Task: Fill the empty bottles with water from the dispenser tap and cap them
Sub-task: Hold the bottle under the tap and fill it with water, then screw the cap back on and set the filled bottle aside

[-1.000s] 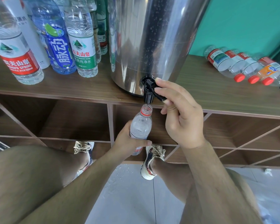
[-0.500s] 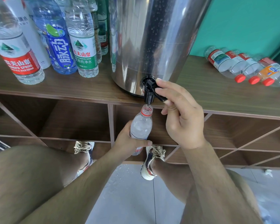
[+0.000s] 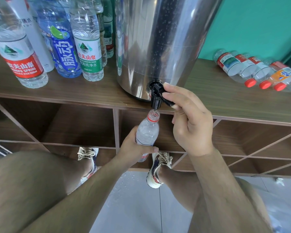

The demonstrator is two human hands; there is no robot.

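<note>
A steel water dispenser [image 3: 160, 42] stands on the wooden shelf top [image 3: 225, 100], its black tap [image 3: 155, 96] hanging over the front edge. My left hand [image 3: 133, 148] grips a small clear bottle [image 3: 147, 132] with a red neck ring, uncapped, its mouth right under the spout. Water fills most of the bottle. My right hand [image 3: 190, 118] has its fingers closed on the tap's black lever.
Several upright bottles [image 3: 89, 52] stand on the shelf left of the dispenser. Several red-capped bottles [image 3: 252, 73] lie on their sides at the right. Open shelf compartments sit below. My knees and shoes are over a wet tiled floor [image 3: 134, 199].
Both hands stay in place, one on the bottle and one on the lever. No other visible change.
</note>
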